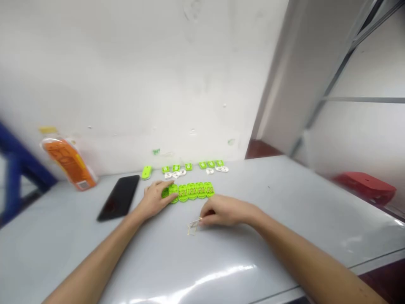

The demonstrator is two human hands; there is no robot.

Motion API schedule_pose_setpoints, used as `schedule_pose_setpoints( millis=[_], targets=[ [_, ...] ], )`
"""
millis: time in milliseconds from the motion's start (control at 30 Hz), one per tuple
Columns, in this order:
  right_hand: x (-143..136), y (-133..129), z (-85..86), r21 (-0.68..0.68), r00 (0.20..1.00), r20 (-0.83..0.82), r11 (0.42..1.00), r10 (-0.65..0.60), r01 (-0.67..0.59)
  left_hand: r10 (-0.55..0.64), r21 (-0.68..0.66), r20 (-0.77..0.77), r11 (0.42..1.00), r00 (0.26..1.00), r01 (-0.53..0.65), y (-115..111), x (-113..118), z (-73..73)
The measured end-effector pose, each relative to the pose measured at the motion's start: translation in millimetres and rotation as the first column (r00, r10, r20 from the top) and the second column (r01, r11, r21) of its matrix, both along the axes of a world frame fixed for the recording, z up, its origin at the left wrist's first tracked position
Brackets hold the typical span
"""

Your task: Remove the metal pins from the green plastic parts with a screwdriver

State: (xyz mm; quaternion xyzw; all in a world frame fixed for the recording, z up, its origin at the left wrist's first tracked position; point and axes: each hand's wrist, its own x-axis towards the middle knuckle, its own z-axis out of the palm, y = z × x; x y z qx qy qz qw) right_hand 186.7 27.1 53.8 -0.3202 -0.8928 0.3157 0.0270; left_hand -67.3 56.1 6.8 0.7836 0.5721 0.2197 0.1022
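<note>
A row of several bright green plastic parts (193, 191) lies side by side on the grey table (284, 198). My left hand (155, 198) rests flat on the left end of that row, fingers spread over the first part. My right hand (221, 211) sits just in front of the row, its fingertips pinched on a small clear piece with a yellowish tint (193, 227) that touches the tabletop.
More green parts (210, 164) and small white parts (175, 174) lie near the white wall. One green part (146, 172) lies beside a black phone (119, 197). An orange bottle (69, 162) leans at the left. A red box (367, 187) sits beyond the table's right edge.
</note>
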Motion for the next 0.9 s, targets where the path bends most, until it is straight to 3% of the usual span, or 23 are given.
schedule_pose_setpoints(
  millis=[200,400,533,633,700,800,900],
  targets=[
    [5.5,1.4,4.9,0.001,0.996,-0.035,0.996,0.084,-0.084,-0.044,0.029,-0.023,0.999,0.999,0.044,-1.1,3.1,-0.5],
    [6.2,1.3,8.8,0.084,0.999,-0.041,0.996,-0.026,0.03,-0.174,0.105,-0.121,0.977,0.977,0.187,-7.7,17.2,-1.8],
    [7.3,0.5,6.5,0.138,0.999,-0.02,0.99,-0.026,0.028,-0.181,0.121,-0.074,0.974,0.981,0.189,-7.7,18.6,-1.9],
    [7.4,1.4,5.9,0.21,0.998,-0.062,0.977,-0.011,0.024,-0.168,0.145,0.081,0.977,0.983,0.155,-10.4,18.9,3.5],
    [6.3,2.8,6.1,0.263,0.991,-0.121,0.961,-0.05,0.081,-0.166,0.089,0.28,0.985,0.946,0.147,-16.1,21.4,10.2],
    [3.7,4.4,5.8,0.313,0.957,-0.239,0.92,-0.162,0.234,-0.064,-0.174,0.618,0.961,0.784,0.215,-28.7,28.3,21.3],
    [1.3,4.3,4.3,0.368,0.94,-0.281,0.882,-0.195,0.293,0.029,-0.311,0.771,0.889,0.636,0.337,-39.2,34.8,28.3]
  ],
)
